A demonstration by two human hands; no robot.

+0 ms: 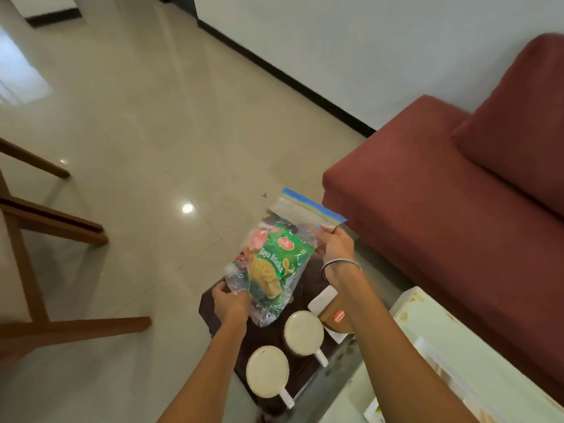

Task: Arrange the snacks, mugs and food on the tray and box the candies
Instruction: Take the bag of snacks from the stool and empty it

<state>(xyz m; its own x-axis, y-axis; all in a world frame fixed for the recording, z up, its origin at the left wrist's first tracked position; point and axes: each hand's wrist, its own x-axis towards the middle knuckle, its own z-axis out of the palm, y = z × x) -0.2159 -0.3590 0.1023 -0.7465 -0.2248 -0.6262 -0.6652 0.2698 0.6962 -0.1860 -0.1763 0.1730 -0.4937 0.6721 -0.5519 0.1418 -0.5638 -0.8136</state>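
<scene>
Wooden chair legs (55,221) stood far left of the dark tray (268,337). Above the tray, the left hand (230,302) gripped the clear snack bag's (274,257) bottom, the right hand (334,245) pinching its top; two mugs (303,332) sat on the tray, a red sofa (442,209) right.

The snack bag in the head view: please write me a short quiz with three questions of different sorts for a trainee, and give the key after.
1. True or false: the clear zip bag lies flat on the sofa.
2. Multiple choice: how many mugs stand on the dark tray? A) one B) two C) four
3. Short answer: which of the hands grips the bag near its blue zip strip?

Key
1. False: both hands hold it up above the tray.
2. B: two mugs, handles pointing toward the lower right.
3. The right hand; the left hand holds the bottom of the bag.
</scene>
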